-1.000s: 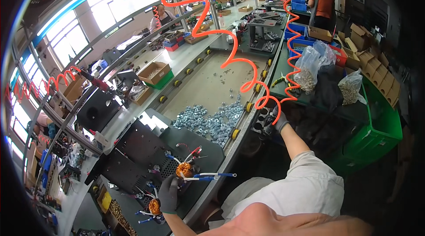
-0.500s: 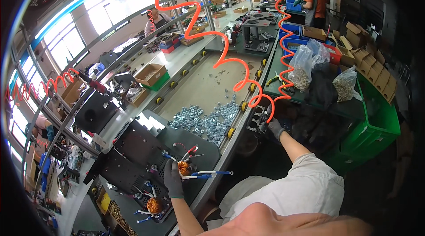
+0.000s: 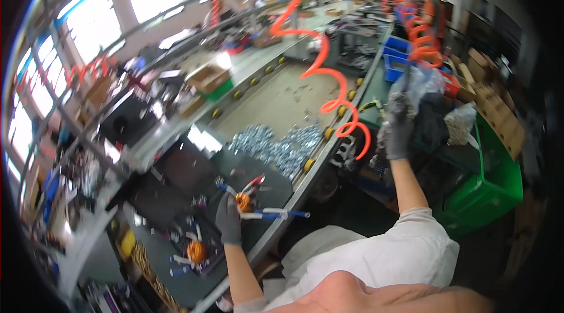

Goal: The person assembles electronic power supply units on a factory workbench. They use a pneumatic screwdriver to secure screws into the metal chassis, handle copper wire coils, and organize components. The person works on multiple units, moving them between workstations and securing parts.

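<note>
My left hand (image 3: 228,222), in a grey glove, is closed at the side of an orange copper-wound ring coil (image 3: 243,202) with white leads in blue and red sleeves. The coil sits over a black perforated metal housing (image 3: 183,166); some fingertips are hidden. A second wound coil (image 3: 197,251) lies nearer, below it. My right hand (image 3: 399,136), also gloved, is raised on the right, wrapped round a dark upright air tool (image 3: 405,86). Motion blurs the tool's tip and kind. An orange coiled hose (image 3: 424,48) runs up from beside it.
Loose metal nuts (image 3: 276,149) lie heaped on the conveyor belt (image 3: 276,95). Another orange hose (image 3: 338,86) hangs over it. Blue bins (image 3: 395,66), bagged parts (image 3: 461,124) and a green crate (image 3: 493,181) stand right. A co-worker (image 3: 432,10) stands farther back.
My right hand has moved up and away from the tool holder by the belt's edge, with the air tool in it; its hose has bunched up. My left hand stays at the coil.
</note>
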Demonstrator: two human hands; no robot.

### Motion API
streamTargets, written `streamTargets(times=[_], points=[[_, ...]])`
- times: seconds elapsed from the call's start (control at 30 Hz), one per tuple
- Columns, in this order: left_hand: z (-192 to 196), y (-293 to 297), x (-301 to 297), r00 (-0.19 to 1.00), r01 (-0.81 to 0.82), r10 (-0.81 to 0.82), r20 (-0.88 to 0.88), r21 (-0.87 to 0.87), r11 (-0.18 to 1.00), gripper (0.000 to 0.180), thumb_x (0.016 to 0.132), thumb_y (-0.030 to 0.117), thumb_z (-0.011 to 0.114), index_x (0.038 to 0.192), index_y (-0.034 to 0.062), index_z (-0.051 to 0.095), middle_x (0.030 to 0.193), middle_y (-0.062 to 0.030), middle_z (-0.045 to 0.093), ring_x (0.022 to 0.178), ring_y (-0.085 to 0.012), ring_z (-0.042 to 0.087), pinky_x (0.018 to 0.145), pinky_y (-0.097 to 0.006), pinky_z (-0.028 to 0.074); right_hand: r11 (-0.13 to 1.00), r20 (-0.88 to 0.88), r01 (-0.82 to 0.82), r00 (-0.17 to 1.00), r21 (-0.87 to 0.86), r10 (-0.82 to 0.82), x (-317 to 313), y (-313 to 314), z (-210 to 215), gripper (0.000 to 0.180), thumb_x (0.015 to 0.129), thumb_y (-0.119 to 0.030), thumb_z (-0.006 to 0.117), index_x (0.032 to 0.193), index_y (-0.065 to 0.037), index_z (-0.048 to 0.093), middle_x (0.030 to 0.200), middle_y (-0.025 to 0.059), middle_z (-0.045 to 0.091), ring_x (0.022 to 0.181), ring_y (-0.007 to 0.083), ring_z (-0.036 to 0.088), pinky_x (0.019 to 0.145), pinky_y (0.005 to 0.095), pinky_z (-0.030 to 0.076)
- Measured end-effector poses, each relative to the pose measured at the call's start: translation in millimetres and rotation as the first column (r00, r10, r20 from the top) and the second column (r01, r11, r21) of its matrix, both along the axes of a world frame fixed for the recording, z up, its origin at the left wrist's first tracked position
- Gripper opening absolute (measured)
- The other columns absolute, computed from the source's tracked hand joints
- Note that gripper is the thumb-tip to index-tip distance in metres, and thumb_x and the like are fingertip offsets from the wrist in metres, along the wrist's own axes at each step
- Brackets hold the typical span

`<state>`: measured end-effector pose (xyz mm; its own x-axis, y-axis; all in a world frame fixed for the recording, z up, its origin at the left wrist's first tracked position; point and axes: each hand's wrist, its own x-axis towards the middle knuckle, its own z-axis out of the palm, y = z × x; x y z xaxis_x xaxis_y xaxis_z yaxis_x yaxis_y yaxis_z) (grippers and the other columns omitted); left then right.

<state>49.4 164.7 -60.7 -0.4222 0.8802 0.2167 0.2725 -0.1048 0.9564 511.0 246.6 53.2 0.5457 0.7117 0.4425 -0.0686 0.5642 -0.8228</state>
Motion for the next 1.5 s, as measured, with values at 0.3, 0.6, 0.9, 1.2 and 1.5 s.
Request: streamTargets(times=[0.3, 0.6, 0.9, 1.2, 1.5], points=[[16, -7, 11, 0.980, -0.039, 0.034, -0.195, -0.020, 0.999, 0.042, 0.096, 0.034, 0.052, 0.114, 0.0004, 0.067, 0.111, -0.0214, 0.067, 0.104, -0.0354, 0.064, 0.092, -0.040, 0.048, 0.613, 0.025, -0.727, 0.650, 0.311, 0.759, -210, -24, 62, 0.054, 0.071, 0.010, 0.057, 0.121, -0.009, 0.052, 0.104, 0.0117, 0.065, 0.092, 0.0232, 0.067, 0.078, 0.0375, 0.057], [19, -5, 9, 0.948, -0.041, 0.047, -0.316, 0.025, 0.999, 0.045, 0.097, 0.038, 0.049, 0.114, 0.0017, 0.067, 0.107, -0.0212, 0.068, 0.100, -0.0378, 0.064, 0.088, -0.042, 0.049, 0.624, 0.214, -0.781, 0.615, 0.033, 0.759, -413, 58, -20, 0.021, 0.072, 0.001, 0.070, 0.091, -0.004, 0.064, 0.082, -0.0006, 0.066, 0.070, 0.0075, 0.060, 0.063, 0.0239, 0.048], [21, -6, 4, 0.960, -0.041, 0.030, -0.280, -0.034, 0.999, 0.043, 0.097, 0.038, 0.048, 0.114, 0.0051, 0.068, 0.103, -0.0190, 0.069, 0.097, -0.0362, 0.065, 0.087, -0.042, 0.049, 0.607, 0.107, -0.777, 0.598, -0.169, 0.795, -441, 86, -27, 0.021, 0.071, -0.003, 0.073, 0.089, -0.007, 0.063, 0.078, -0.0012, 0.066, 0.068, 0.0068, 0.060, 0.062, 0.0248, 0.048], [35, -6, 3, 0.989, 0.002, -0.025, -0.147, -0.159, 0.987, 0.051, 0.097, 0.044, 0.048, 0.121, 0.0025, 0.065, 0.113, -0.0183, 0.069, 0.109, -0.0302, 0.064, 0.095, -0.036, 0.046, 0.661, 0.204, -0.740, 0.633, -0.125, 0.747, -451, 100, -32, 0.016, 0.071, -0.002, 0.073, 0.079, -0.006, 0.060, 0.063, -0.0006, 0.059, 0.047, 0.0083, 0.052, 0.042, 0.0250, 0.041], [53, -37, -9, 0.846, -0.448, 0.323, -0.424, -0.238, 0.862, 0.045, 0.092, 0.039, 0.057, 0.112, 0.0002, 0.065, 0.110, -0.0210, 0.068, 0.106, -0.0370, 0.064, 0.091, -0.043, 0.049, 0.569, 0.195, -0.811, 0.542, -0.132, 0.817, -437, 86, -21, 0.019, 0.070, -0.004, 0.076, 0.084, -0.005, 0.063, 0.068, -0.0018, 0.061, 0.054, 0.0081, 0.055, 0.049, 0.0245, 0.045]])
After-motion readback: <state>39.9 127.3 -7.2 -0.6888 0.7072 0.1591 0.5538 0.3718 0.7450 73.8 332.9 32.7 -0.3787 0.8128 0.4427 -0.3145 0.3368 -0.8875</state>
